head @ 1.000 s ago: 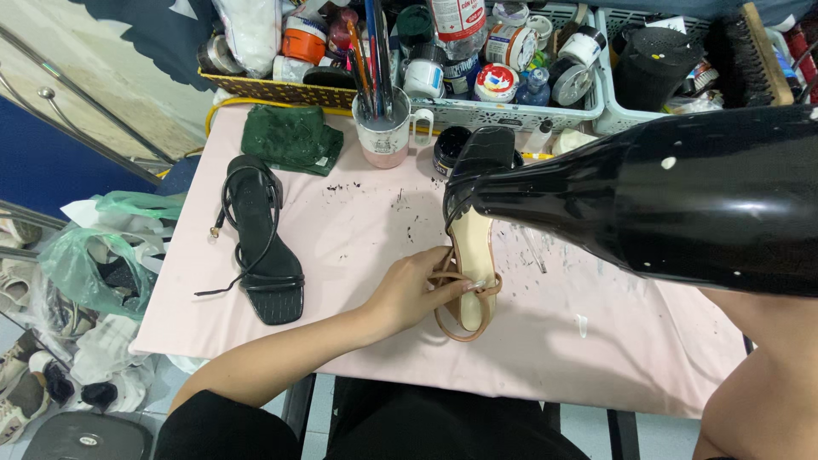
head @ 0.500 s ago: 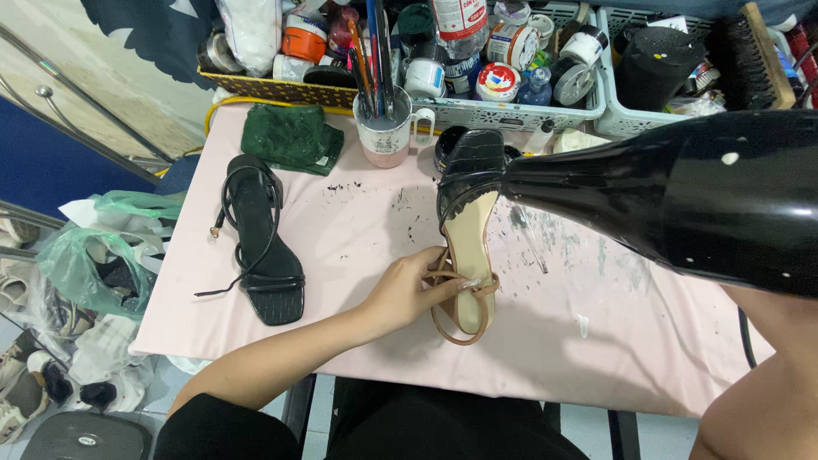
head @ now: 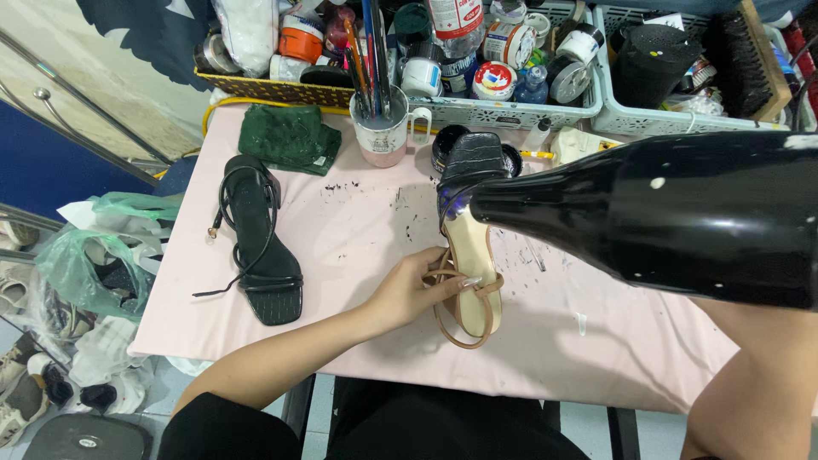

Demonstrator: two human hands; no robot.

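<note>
Hair dryer on a sandal, left hand pinning it to the tabletop

Left hand (head: pixel 417 290) grips the tan straps of the sandal (head: pixel 467 281), fingers curled round them w/ the heel end toward the person; sandal lies mid-tabletop (head: pixel 358 230) on the pink cover, its black croc-look toe part (head: pixel 469 158) pointing at the baskets (head: pixel 511 106). Black dryer (head: pixel 665 213) comes in from the right, nozzle just over the toe end; right hand is hidden behind the dryer body, so can't tell its grip. To do this well, I'd say: keep the nozzle aimed at the toe piece, not touching it, sweep a bit rather than park, & keep fingers back at the straps away from the hot air. A 2nd black sandal (head: pixel 256 243) lies well apart on the left; mug of brushes (head: pixel 381 128) & green cloth (head: pixel 290 136) behind
</note>
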